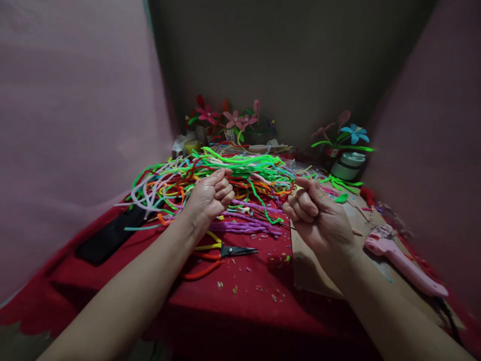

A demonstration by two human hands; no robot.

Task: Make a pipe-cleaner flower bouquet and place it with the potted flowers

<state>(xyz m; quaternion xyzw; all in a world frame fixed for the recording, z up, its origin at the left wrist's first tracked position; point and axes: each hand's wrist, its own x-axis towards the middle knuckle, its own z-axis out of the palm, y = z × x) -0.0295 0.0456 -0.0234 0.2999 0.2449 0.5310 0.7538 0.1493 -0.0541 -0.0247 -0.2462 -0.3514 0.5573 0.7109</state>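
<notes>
My left hand [215, 193] is closed above the pile, its thumb pressed against the curled index finger. My right hand [317, 210] is also closed in a pinch, over the left part of a cardboard sheet [306, 265]. Whatever either pinch may hold is too small or hidden to make out. Between and behind the hands lies a heap of fuzzy stems [240, 163] in green, white, red and orange. A bundle of purple stems [244, 227] lies in front of it. Scissors [233, 250] with orange and yellow handles rest below my left hand.
A black phone [103, 235] lies at the left on the red cloth [240, 291]. A pink glue gun [406, 260] rests at the right. Pink flowers [233, 120], a blue flower [354, 133] and a lidded white jar [348, 165] stand at the back. Colored scraps dot the cloth.
</notes>
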